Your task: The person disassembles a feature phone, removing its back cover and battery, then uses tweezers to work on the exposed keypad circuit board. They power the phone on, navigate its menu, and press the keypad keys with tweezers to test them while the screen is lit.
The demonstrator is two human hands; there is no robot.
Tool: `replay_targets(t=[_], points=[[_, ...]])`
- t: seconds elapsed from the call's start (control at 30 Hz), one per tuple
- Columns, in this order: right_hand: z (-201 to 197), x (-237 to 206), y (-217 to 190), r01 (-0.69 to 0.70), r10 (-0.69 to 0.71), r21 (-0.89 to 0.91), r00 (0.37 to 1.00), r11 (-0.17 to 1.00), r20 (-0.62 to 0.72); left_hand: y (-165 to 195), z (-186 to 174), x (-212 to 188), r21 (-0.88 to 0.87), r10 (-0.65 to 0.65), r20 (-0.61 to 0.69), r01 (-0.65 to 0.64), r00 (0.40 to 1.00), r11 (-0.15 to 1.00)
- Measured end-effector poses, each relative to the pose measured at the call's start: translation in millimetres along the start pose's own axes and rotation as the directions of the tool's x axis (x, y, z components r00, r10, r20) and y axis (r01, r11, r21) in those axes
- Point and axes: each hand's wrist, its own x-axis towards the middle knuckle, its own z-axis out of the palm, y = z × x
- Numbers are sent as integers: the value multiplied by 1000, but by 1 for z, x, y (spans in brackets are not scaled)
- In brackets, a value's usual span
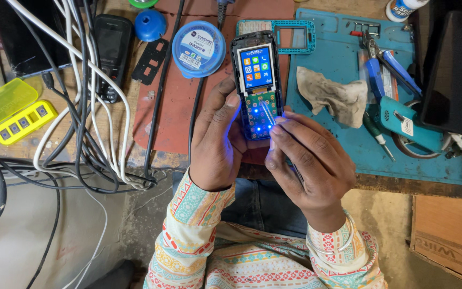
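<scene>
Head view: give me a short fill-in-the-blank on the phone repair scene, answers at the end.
1. The left hand holds an opened phone whose screen is ____.
2. The right hand holds thin metal ____ against the phone's exposed keypad board.
3. The crumpled cloth lies on a ____ work mat.
4. The open small parts box at the left is ____.

Missing words: lit; tweezers; blue; yellow

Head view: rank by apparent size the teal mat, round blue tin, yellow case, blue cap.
1. teal mat
2. yellow case
3. round blue tin, close to the case in size, so that pair is unsure
4. blue cap
</scene>
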Motion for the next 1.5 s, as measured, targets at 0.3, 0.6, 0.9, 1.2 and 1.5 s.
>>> replay_targets(t=[0.3,0.6,0.9,1.2,1.5], points=[[-1,0,-2,-17,17,10,1000,1000,6,3,5,-2,42,-6,1,5,1000,999],[-1,0,-1,-17,17,25,1000,1000,8,9,12,-2,136,-32,2,31,999,990],[0,-1,1,-7,8,26,1000,1000,-6,7,10,-2,102,-38,8,37,999,994],[2,-1,0,-16,17,45,999,999,-28,6,9,-1,69,-25,23,23,999,997],[1,1,1,4,-4,-1,1000,1000,-1,6,9,0,73,-20,11,19,1000,997]])
